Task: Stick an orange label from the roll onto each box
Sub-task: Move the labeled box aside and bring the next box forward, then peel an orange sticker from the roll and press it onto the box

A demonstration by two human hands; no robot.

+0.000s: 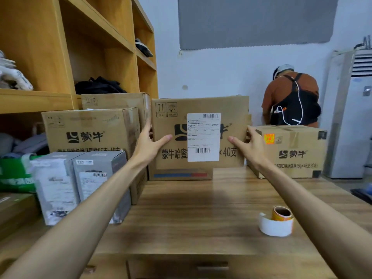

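A brown cardboard box (173, 158) with a white shipping label (203, 136) is held up over the far side of the wooden table (191, 214). My left hand (150, 144) grips its left edge and my right hand (249, 146) grips its right edge, thumbs on the front face. Under it sits a flatter box (180, 175) with a blue and red stripe. To the right stands another brown box (289, 152) bearing an orange label (269, 138). The roll of orange labels (277, 220), with white backing curling off, lies on the table at the near right.
Two more brown boxes (90, 129) stand at the left, with two grey boxes (80, 184) in front of them. Wooden shelving (66, 47) rises at the left. A person in an orange shirt (291, 99) bends over behind the right box. A white appliance (350, 117) stands at far right.
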